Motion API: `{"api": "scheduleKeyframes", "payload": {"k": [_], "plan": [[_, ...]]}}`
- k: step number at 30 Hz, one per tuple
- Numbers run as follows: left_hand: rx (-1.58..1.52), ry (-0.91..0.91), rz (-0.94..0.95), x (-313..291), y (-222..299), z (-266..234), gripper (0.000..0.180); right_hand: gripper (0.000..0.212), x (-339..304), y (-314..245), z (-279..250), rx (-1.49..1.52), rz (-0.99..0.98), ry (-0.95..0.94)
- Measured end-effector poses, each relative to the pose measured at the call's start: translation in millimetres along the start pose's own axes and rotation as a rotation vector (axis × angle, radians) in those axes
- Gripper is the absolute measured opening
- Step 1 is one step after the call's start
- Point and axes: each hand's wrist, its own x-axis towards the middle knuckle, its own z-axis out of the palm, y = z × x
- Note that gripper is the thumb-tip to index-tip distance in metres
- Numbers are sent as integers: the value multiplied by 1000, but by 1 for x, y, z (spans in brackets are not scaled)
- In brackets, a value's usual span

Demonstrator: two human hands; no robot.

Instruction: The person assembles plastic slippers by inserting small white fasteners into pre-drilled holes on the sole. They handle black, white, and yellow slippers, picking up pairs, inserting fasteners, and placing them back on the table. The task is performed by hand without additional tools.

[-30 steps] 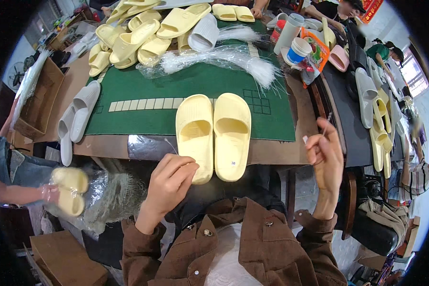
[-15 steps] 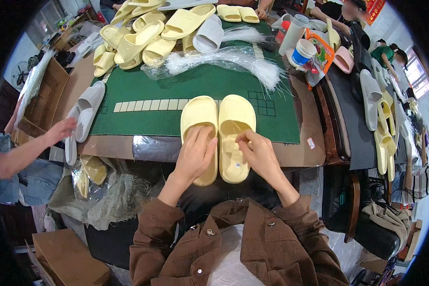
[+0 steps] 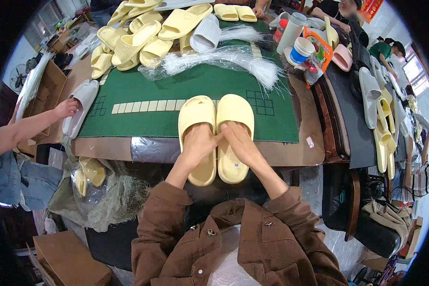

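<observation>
A pair of pale yellow slide slippers stands side by side at the near edge of the table, toes away from me. Under the strap of the left slide (image 3: 196,106), the fingers of my left hand (image 3: 198,145) reach in and are mostly hidden; its thumb points toward the gap between the slides. My right hand (image 3: 242,145) lies over the footbed of the right slide (image 3: 235,107). Its fingers are pressed together at the strap's inner edge, close to my left thumb. Anything thin between the fingers is too small to make out.
A clear bag of thin white plastic strands (image 3: 202,62) lies on the green mat (image 3: 143,126). Behind it are heaped yellow slides (image 3: 136,45). At left, a co-worker's hand (image 3: 67,108) touches light grey slides (image 3: 85,102). A white-and-blue tub (image 3: 300,51) stands at right.
My right hand has moved left to the strap's inner edge, and my left hand has shifted slightly. The co-worker's hand and the grey slides have moved away from the table's near edge.
</observation>
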Motion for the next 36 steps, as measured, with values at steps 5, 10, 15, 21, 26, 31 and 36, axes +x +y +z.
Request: {"api": "scheduleKeyframes", "payload": {"k": [5,10,15,21,26,31,36], "plan": [[118,145,57,6,-14,19,49,35,-2,-13,-1,-92,1,-31],[181,53,-40,6,-4,17,45,25,-18,-20,-16,-47,-323,99],[135,70,-141,6,8,13,48,19,40,-22,-54,-110,-189,269],[158,132,-71,9,4,19,55,23,128,42,-31,-468,-155,139],[120,-155,-195,10,11,2,69,21,132,25,-19,-260,-96,83],[142,-3,-65,7,3,10,68,19,141,-2,-13,99,-29,-49],[179,69,-27,13,-10,19,67,20,140,-10,4,-123,-232,-90]]}}
